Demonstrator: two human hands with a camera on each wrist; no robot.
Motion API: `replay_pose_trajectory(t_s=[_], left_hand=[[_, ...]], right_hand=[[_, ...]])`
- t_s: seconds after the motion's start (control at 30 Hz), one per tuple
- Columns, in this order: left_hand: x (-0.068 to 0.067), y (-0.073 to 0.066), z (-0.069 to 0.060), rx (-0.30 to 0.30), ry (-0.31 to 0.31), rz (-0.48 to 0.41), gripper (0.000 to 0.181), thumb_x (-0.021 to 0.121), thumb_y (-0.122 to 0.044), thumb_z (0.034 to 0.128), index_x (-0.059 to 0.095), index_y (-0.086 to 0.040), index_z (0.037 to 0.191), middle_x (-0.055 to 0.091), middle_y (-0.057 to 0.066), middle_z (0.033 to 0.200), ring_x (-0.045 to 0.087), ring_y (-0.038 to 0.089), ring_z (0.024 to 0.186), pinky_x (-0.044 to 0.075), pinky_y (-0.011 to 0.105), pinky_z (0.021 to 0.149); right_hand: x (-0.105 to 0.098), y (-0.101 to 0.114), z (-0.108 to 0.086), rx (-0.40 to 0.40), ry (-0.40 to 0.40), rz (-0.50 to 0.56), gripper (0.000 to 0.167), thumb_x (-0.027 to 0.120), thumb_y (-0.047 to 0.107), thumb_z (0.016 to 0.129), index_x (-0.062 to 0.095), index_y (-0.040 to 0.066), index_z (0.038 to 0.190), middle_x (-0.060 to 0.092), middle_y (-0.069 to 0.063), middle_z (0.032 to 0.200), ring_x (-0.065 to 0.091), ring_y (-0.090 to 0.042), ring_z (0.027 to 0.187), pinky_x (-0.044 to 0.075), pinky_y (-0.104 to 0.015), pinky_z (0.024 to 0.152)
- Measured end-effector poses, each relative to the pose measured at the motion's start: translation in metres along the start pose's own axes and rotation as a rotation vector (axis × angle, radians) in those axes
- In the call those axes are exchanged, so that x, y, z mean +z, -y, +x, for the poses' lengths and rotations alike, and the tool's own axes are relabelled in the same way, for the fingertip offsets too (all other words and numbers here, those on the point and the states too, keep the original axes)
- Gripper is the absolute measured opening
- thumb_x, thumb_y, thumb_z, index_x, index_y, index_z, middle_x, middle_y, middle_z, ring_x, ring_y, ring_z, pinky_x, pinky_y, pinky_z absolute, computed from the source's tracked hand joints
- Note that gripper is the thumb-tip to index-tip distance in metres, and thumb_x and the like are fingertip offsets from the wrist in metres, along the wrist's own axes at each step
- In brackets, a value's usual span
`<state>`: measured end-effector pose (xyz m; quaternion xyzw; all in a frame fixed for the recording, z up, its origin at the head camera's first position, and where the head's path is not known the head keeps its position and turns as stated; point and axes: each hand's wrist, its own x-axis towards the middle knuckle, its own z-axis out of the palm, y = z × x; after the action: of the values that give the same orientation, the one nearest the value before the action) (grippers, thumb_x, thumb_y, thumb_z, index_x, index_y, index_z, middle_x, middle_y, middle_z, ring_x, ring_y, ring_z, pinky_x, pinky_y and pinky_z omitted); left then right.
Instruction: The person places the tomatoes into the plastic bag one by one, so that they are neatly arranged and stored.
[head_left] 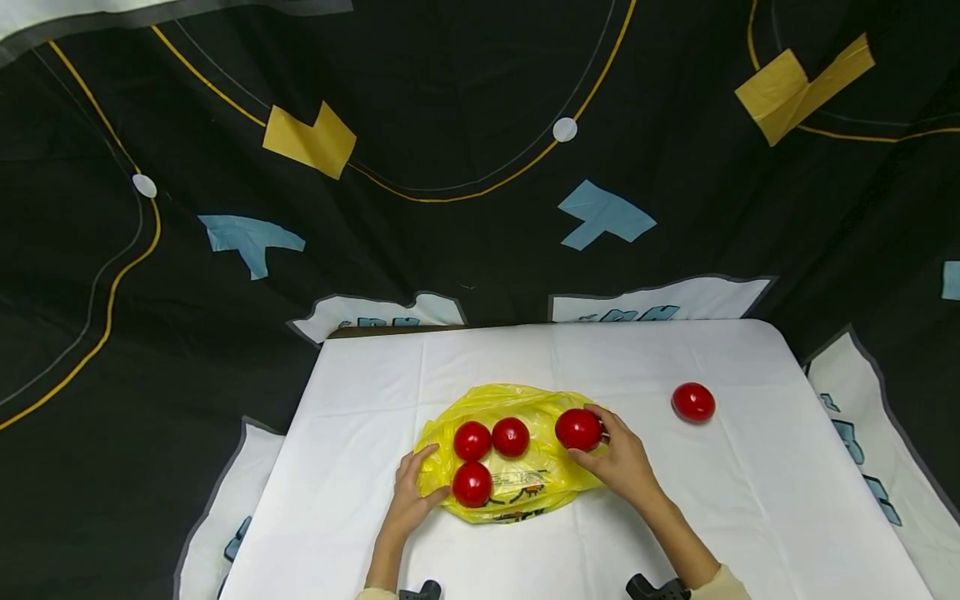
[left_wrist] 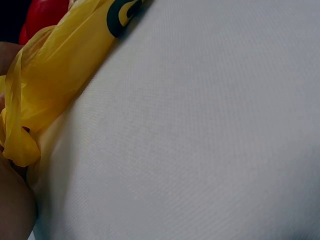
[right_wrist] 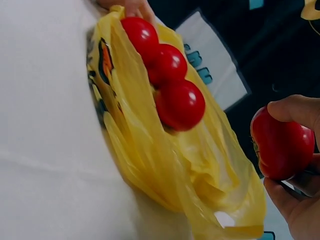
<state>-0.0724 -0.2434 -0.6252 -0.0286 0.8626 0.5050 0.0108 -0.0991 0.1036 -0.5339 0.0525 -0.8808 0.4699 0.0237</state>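
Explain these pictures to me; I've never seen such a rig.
No machine: a person works bare-handed. The wide picture comes from a head-worn camera looking forward and down; the other two from a camera on each wrist. A yellow plastic bag lies on the white-covered table, with three tomatoes clustered toward its left end. A lone tomato sits off to the right. The left hand holds the bag's edge; the right hand grips another tomato at the bag's right end.

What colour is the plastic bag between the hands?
Yellow, with dark printing; the bag shows best in the head view.
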Motion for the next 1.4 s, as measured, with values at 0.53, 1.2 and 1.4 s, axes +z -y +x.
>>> replay_pose_trajectory(t_s=[0.53, 1.2, 1.4], left_hand=[[0.0, 0.002, -0.001, -0.007, 0.001, 0.017, 0.07, 0.077, -0.02, 0.0704, 0.049, -0.024, 0.135, 0.036, 0.01, 0.137, 0.026, 0.033, 0.131, 0.021, 0.067, 0.103], [0.0, 0.0, 0.001, -0.008, -0.004, 0.028, 0.07, 0.076, -0.019, 0.0704, 0.049, -0.024, 0.135, 0.035, 0.011, 0.139, 0.025, 0.036, 0.132, 0.021, 0.069, 0.102], [0.0, 0.002, 0.001, -0.016, 0.006, 0.018, 0.071, 0.077, -0.019, 0.0708, 0.049, -0.025, 0.135, 0.034, 0.011, 0.139, 0.024, 0.035, 0.134, 0.019, 0.068, 0.103]], right_hand=[[0.05, 0.011, -0.008, -0.048, 0.096, 0.017, 0.07, 0.083, 0.018, 0.071, 0.05, 0.005, 0.131, 0.056, -0.012, 0.125, 0.057, -0.031, 0.109, 0.05, -0.048, 0.087], [0.086, 0.009, -0.018, -0.112, 0.17, -0.012, 0.071, 0.083, 0.018, 0.07, 0.049, 0.004, 0.131, 0.054, -0.013, 0.122, 0.055, -0.03, 0.109, 0.048, -0.047, 0.091], [0.098, 0.005, -0.021, -0.118, 0.148, -0.035, 0.072, 0.083, 0.02, 0.069, 0.049, 0.006, 0.131, 0.051, -0.011, 0.119, 0.055, -0.028, 0.109, 0.047, -0.047, 0.092]])
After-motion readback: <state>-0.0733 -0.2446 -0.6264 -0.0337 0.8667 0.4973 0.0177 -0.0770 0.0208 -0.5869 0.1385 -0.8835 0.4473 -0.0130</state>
